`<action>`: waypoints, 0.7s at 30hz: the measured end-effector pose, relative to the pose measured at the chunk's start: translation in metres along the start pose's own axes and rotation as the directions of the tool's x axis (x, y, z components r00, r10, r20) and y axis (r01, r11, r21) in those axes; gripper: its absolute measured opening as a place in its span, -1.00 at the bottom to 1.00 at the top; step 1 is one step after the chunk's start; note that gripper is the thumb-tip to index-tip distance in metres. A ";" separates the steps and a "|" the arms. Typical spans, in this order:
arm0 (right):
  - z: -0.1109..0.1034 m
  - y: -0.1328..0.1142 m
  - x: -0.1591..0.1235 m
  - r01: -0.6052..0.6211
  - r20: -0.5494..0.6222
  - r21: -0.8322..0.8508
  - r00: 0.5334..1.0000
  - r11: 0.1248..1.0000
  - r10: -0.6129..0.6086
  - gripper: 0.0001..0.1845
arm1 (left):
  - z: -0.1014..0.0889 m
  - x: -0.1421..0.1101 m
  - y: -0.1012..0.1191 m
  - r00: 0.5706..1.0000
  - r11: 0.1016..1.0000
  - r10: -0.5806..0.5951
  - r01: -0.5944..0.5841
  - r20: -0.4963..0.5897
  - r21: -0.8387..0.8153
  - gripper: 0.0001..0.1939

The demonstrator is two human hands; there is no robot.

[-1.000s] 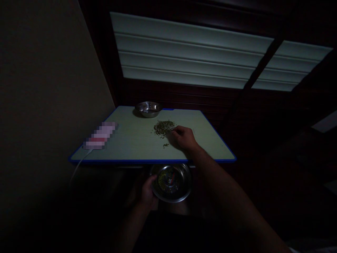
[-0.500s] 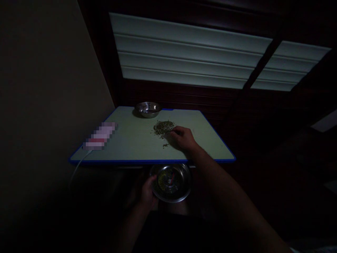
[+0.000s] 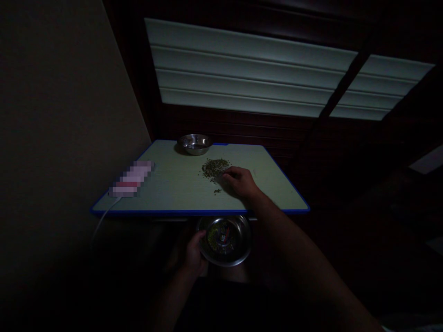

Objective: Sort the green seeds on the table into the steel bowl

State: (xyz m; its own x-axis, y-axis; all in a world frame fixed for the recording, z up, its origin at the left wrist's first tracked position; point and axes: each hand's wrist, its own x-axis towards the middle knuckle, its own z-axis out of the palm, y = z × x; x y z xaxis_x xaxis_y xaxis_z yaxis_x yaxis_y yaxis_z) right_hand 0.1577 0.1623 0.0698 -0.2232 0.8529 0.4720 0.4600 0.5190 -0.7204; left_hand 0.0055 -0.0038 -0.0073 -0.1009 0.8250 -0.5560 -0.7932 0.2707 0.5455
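Observation:
My left hand (image 3: 196, 252) grips the rim of a round stainless steel bowl (image 3: 244, 248), held just below the table's front edge. Green bean-like grains (image 3: 213, 237) lie along the left inside of this bowl, and a dark label with red and white (image 3: 224, 234) shows at its bottom. On the table is a loose pile of small greenish-brown beans or seeds (image 3: 214, 167). My right hand (image 3: 240, 180) rests at the pile's right edge, its fingers curled with the tips together. Whatever may be between those fingertips is too small and dark to make out.
A second steel bowl (image 3: 194, 150) stands at the back left of the blue-edged table (image 3: 173, 193). Toward the left edge lies a pixelated pinkish phone-like thing (image 3: 133, 177) with a white cable (image 3: 104, 216). A wall borders the left; slatted panels (image 3: 238, 69) rise behind.
Almost nothing differs. My right hand stays at the pile, with only a very slight shift of its fingers, and my left hand keeps the bowl in the same place.

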 end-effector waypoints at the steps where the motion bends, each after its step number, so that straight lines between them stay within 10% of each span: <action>1: 0.000 0.000 0.000 0.006 0.006 -0.005 1.000 1.000 -0.006 -0.83 | 0.000 0.000 0.000 1.000 1.000 0.007 -0.007 0.006 -0.001 -0.86; 21: -0.003 -0.008 -0.002 -0.055 0.007 0.005 0.998 0.998 0.055 -0.83 | -0.002 0.001 0.000 1.000 1.000 0.014 -0.014 0.018 0.003 -0.87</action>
State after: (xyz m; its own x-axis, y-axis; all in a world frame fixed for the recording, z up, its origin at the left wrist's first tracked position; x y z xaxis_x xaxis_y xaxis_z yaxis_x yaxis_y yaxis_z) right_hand 0.1574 0.1565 0.0758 -0.2034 0.8807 0.4278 0.4669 0.4713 -0.7483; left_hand 0.0044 -0.0040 -0.0094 -0.1012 0.8378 -0.5364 -0.7898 0.2602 0.5554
